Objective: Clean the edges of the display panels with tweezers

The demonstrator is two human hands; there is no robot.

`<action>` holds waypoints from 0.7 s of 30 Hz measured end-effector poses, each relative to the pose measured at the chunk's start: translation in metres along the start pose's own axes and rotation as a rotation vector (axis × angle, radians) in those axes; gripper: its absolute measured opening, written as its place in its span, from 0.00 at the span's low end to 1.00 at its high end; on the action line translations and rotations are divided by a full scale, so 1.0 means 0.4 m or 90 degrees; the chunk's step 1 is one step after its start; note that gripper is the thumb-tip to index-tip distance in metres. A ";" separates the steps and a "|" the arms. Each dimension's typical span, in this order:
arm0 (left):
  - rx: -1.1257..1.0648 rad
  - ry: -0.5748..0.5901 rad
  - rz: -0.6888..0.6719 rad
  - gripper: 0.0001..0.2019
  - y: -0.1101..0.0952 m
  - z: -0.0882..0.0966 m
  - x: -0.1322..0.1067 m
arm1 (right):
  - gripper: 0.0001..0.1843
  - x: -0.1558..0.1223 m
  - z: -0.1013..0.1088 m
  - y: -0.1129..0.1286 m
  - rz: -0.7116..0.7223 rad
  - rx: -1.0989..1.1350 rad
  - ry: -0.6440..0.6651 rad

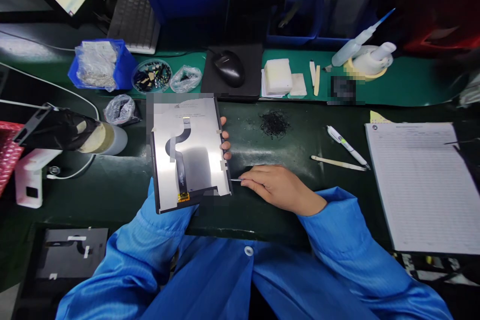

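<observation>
A tablet display panel (202, 160), silver back up with a black flex cable (181, 170) running down it, is tilted slightly in front of me. My left hand (225, 141) supports it from below, fingertips curled round its right edge; the palm is hidden behind the panel. Pinched in my right hand (279, 187) is a thin metal-tipped tool (236, 180), mostly covered by the fingers. Its tip meets or nearly meets the panel's lower right edge. Beyond my right hand, a heap of black scraps (275, 124) lies on the dark bench mat.
To the right lie a white pen (347, 146), a thin stick (337, 163) and a lined paper pad (423, 185). Behind are a mouse (229, 68), white foam blocks (278, 76), a dish of small parts (152, 76) and a blue bin (125, 62). Another panel (75, 255) rests lower left.
</observation>
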State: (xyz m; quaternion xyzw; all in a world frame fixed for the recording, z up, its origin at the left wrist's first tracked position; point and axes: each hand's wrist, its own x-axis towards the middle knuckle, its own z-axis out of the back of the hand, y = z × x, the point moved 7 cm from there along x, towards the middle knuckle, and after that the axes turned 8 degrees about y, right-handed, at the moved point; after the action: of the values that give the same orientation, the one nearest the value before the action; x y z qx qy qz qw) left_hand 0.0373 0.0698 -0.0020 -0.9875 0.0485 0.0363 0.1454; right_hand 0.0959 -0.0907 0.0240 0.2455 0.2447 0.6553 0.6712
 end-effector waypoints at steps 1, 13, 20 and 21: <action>0.001 0.003 0.000 0.35 0.000 -0.001 0.000 | 0.13 -0.001 0.000 0.000 0.000 0.002 -0.002; 0.007 0.026 -0.001 0.37 0.005 -0.007 -0.002 | 0.12 -0.002 0.000 0.000 0.009 0.001 0.000; -0.005 0.003 0.024 0.27 0.005 -0.002 0.001 | 0.08 -0.002 0.005 -0.001 -0.027 0.003 -0.010; -0.004 0.003 0.024 0.27 0.005 -0.003 0.001 | 0.07 -0.001 0.004 -0.001 -0.031 0.002 -0.007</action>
State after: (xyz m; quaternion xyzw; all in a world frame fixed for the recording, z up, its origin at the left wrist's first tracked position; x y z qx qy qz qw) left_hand 0.0376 0.0677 -0.0013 -0.9869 0.0673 0.0371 0.1416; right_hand 0.0973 -0.0913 0.0251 0.2443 0.2481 0.6370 0.6877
